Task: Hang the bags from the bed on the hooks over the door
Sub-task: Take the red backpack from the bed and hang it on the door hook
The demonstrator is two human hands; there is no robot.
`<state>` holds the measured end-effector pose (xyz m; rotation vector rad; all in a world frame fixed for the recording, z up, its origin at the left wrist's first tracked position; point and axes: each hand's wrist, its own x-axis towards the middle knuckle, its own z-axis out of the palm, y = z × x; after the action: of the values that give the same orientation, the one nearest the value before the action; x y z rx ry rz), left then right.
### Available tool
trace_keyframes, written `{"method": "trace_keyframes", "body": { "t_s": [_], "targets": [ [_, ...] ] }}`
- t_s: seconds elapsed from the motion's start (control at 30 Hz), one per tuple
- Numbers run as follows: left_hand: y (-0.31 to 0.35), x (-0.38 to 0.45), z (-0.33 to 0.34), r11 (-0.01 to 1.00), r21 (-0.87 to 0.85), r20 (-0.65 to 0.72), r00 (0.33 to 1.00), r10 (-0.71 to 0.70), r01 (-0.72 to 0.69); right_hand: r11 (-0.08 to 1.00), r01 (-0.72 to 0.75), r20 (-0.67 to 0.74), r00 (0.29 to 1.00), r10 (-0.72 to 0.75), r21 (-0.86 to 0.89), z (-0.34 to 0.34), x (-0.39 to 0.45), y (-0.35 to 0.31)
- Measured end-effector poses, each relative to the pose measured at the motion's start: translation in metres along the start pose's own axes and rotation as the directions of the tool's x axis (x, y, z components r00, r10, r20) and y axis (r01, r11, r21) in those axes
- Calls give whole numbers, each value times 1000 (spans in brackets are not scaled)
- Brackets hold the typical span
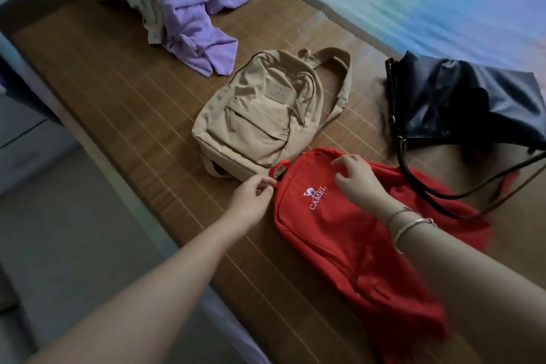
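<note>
Our left hand (251, 198) pinched the red bag (348, 233) at its top loop; our right hand (357, 177) rested on it with loose fingers, near the bed's (118, 103) edge.

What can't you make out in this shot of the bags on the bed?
- Head view: the door and hooks are out of frame.
- Red bag: its near end is blurred and partly hidden by the right arm.
- Black bag: its right side is cut off by the picture's edge.
- Beige backpack: its patch is too small to read.
- Left hand: at the red bag's top loop; its exact hold is unclear.
- Right hand: rests on the red bag.
</note>
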<state>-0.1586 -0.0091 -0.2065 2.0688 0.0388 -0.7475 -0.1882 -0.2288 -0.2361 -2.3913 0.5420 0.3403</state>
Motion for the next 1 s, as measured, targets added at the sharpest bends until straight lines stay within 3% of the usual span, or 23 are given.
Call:
{"method": "trace_keyframes", "body": {
  "t_s": [0.17, 0.33, 0.43, 0.53, 0.63, 0.77, 0.9, 1.0],
  "targets": [
    [-17, 38, 17, 998, 7, -14, 998, -65, 65, 984, 0, 40, 999, 7, -176, 17, 58, 25],
    [-27, 58, 22, 993, 12, -5, 993, -120, 120, 955, -96, 172, 974, 149, -282, 30, 86, 45],
    [-29, 60, 22, 991, 31, -7, 991, -133, 134, 954, -67, 100, 990, 100, -293, 32, 85, 50],
    [-27, 60, 23, 990, 11, -2, 990, -143, 143, 984, -27, -41, 999, 20, -179, 25, 79, 47],
    [-21, 56, 23, 992, 15, -3, 992, -126, 126, 997, -64, -15, 998, 65, 50, 12, 69, 38],
    [-2, 47, 17, 982, 185, 22, 1000, 22, -26, 964, -91, -13, 995, 97, 249, -13, 42, 17],
    [22, 27, 3, 889, 442, 111, 991, 73, -115, 928, -20, -110, 992, 66, 371, -49, 5, -14],
    [41, 6, -12, 875, 450, 135, 982, 133, -181, 908, 67, -188, 982, 13, 413, -80, -29, -44]
  ]
}}
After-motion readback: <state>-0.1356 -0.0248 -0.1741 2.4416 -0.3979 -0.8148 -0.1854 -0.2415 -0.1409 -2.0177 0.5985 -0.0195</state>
